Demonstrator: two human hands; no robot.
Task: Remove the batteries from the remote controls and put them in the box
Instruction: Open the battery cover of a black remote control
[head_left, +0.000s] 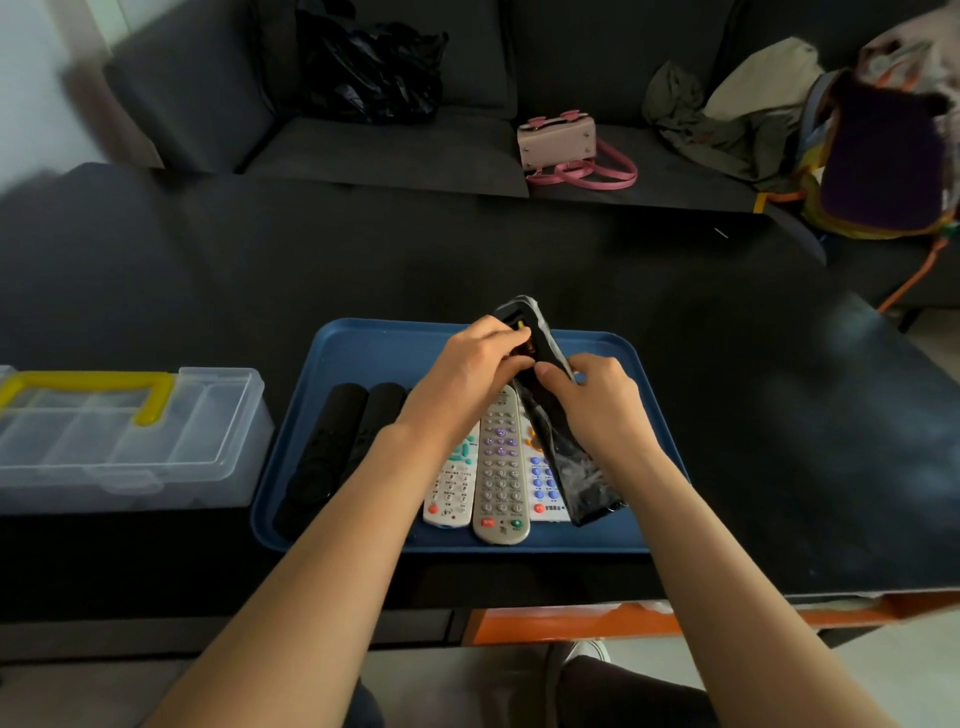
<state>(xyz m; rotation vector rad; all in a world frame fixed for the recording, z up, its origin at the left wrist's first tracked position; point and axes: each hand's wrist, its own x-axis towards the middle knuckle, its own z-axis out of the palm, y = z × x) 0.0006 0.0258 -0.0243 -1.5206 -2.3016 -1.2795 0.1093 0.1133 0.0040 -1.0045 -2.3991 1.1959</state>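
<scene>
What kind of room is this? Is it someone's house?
Probably a living room at home. A dark sofa sits behind the black table, with a pink handbag and loose clothes on it, and TV-style remotes lie on a blue tray.

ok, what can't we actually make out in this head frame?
- Batteries in the black remote: hidden by left hand fingers.
- Right hand grip: fingers behind the remote.
- Clear box: cut by left edge; contents unclear.
- Black remotes on tray: too dark.
</scene>
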